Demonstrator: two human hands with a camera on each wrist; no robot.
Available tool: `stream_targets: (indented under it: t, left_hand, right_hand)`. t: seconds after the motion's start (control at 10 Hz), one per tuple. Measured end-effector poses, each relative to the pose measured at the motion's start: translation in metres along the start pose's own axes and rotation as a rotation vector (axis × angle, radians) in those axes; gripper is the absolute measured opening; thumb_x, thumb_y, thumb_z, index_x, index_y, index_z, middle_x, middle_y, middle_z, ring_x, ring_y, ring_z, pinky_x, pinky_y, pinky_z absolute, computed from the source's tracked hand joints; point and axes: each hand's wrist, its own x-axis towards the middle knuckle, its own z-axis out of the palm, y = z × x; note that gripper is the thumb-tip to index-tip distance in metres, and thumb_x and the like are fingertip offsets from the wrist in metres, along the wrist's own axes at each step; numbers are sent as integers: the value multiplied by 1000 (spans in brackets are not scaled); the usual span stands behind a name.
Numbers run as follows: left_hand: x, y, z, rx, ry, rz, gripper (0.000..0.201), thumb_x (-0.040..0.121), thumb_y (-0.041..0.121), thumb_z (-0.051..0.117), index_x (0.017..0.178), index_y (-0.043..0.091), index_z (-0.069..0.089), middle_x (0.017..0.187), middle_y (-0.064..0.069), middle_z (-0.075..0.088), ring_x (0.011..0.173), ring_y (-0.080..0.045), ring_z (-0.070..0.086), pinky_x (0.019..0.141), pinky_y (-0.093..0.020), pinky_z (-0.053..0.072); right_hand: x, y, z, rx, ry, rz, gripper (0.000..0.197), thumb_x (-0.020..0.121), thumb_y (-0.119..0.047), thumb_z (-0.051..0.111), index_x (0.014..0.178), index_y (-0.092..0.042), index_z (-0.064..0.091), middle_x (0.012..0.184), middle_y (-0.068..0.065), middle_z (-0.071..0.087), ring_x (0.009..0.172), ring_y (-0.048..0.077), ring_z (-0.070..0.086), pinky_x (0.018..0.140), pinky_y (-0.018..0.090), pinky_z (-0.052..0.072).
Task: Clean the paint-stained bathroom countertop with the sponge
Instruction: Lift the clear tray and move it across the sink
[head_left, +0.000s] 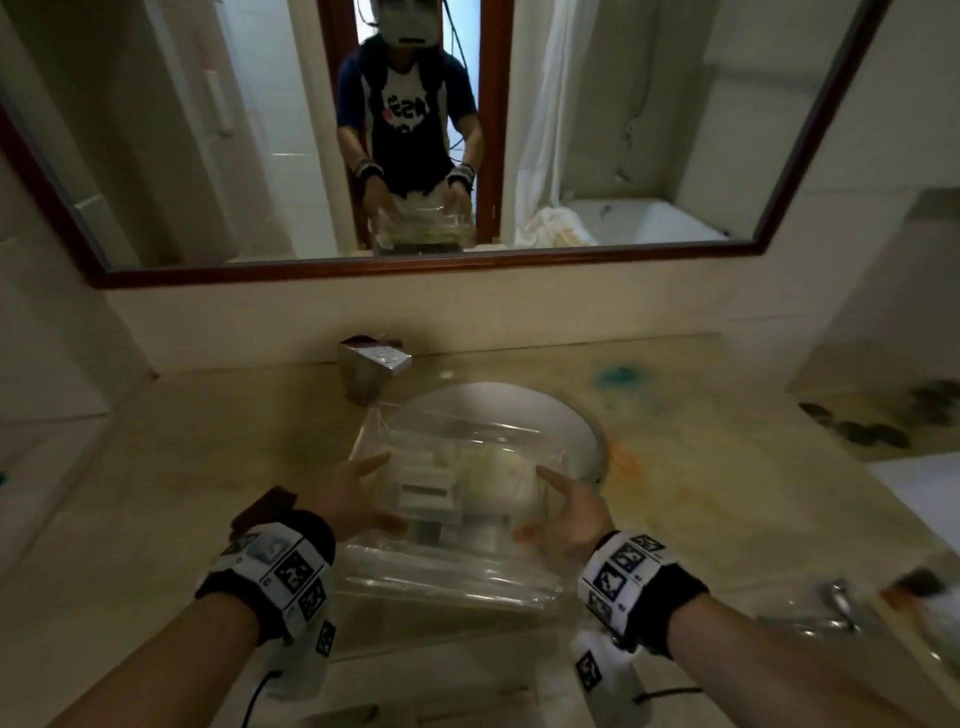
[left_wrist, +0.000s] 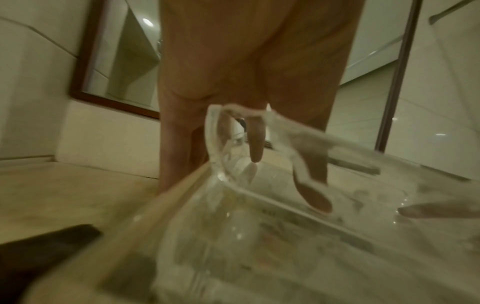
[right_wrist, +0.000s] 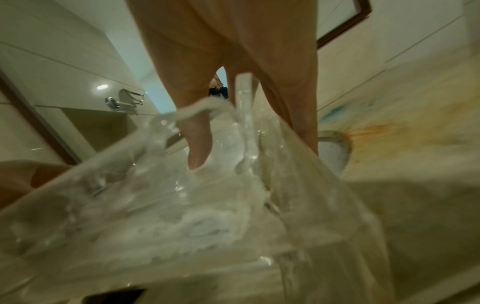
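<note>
I hold a clear plastic container (head_left: 467, 457) over the white sink (head_left: 524, 397). My left hand (head_left: 376, 493) grips its left wall and my right hand (head_left: 537, 501) its right wall. In the left wrist view my left hand (left_wrist: 246, 144) hooks over the container (left_wrist: 259, 236) rim. In the right wrist view my right hand (right_wrist: 249, 152) pinches the container (right_wrist: 182, 205) wall. Pale blurred items (head_left: 493, 470) lie inside; I cannot tell a sponge among them. The beige countertop (head_left: 727, 509) bears a blue stain (head_left: 618, 375) and an orange stain (head_left: 623, 460), with yellow smears.
A chrome faucet (head_left: 371, 364) stands behind the sink under a wood-framed mirror (head_left: 467, 270). Several dark objects (head_left: 862, 431) lie at the far right of the counter. A shiny metal fitting (head_left: 836, 603) sits near the right front edge.
</note>
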Motion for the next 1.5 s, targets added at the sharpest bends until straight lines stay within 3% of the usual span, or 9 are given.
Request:
stream_targets:
  t: [0.4,0.6,0.7,0.8,0.9,1.1,1.3,1.4,1.5]
  left_hand:
    - [79,211,148,24,-107,63,93,63,36,84,142,32,35,145,-6,44,131,-23,44,107,-30,38]
    - [107,286,221,-53,-177,60,92,67,31,82,144,31,31,146,-8,41,133,-26,41,110,-33,35]
    - [116,301,245,-78,-194,70,95,66,27,84,144,32,30,147,-8,38,133,-28,40,111,-36,35]
    - [121,311,258,-6,-194,72,98,64,35,83,145,36,27,147,-7,38,134,-26,39,111,-36,36]
    - [124,313,268,39,-207,58,99,64,43,81,145,39,24,151,-9,29,139,-28,31,115,-37,31]
    - [122,314,274,55,-231,64,96,72,43,76,147,37,17,154,-10,22,142,-29,22,116,-36,24]
    - [117,309,248,161,-303,193,106,73,52,70,149,33,0,150,-9,34,134,-27,40,111,-39,37]
    - [109,293,216,214,-159,265,83,84,55,55,148,35,7,127,-6,59,112,-23,59,96,-34,47]
    - [96,264,186,168,0,300,69,88,53,49,146,35,18,106,2,65,90,-15,60,86,-29,48]
  right_hand:
    - [58,137,-209,-125,67,66,83,71,-18,80,142,-20,37,141,5,48,130,22,46,106,28,36]
    - [99,208,-302,24,123,171,63,79,5,67,136,-10,45,135,2,49,126,17,45,99,18,33]
    - [109,229,-317,12,93,163,81,64,-3,83,135,-12,47,121,-6,50,126,13,42,93,9,29]
    - [120,245,-329,-9,94,181,98,49,-14,90,137,-11,46,133,-1,51,132,16,40,96,12,30]
    - [126,252,-333,-36,80,175,85,60,-3,85,136,-10,47,136,5,52,126,13,44,88,6,30]
    - [135,252,-336,-121,86,218,83,64,-8,84,138,-15,45,143,7,46,132,21,43,102,17,34]
    - [131,216,-331,-544,97,250,57,88,-19,61,141,-16,40,150,9,34,138,28,31,114,34,30]
    - [129,170,-321,-779,198,192,46,92,-21,48,137,-20,42,155,14,12,143,34,13,114,47,26]
    - [125,122,-295,-839,201,63,38,91,-21,47,128,-17,52,147,12,30,132,32,37,105,43,37]
